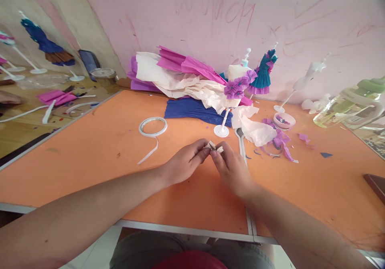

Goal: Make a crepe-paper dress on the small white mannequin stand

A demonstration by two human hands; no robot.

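Note:
My left hand (184,162) and my right hand (232,168) meet over the middle of the orange table (90,160). Both pinch a small folded piece of white paper (213,145) between their fingertips. Just beyond them stands a small mannequin (233,90) on a white stand, dressed in white crepe paper with purple paper flowers. A roll of white tape (152,126) with a loose tail lies to the left of my hands.
Sheets of pink, white and blue crepe paper (180,80) are heaped against the pink wall. A teal-dressed mannequin (264,74), a bare white mannequin (303,80), a small dish (284,120), purple scraps (279,140) and a clear green-lidded bottle (351,102) lie right. More dressed mannequins (45,46) stand far left.

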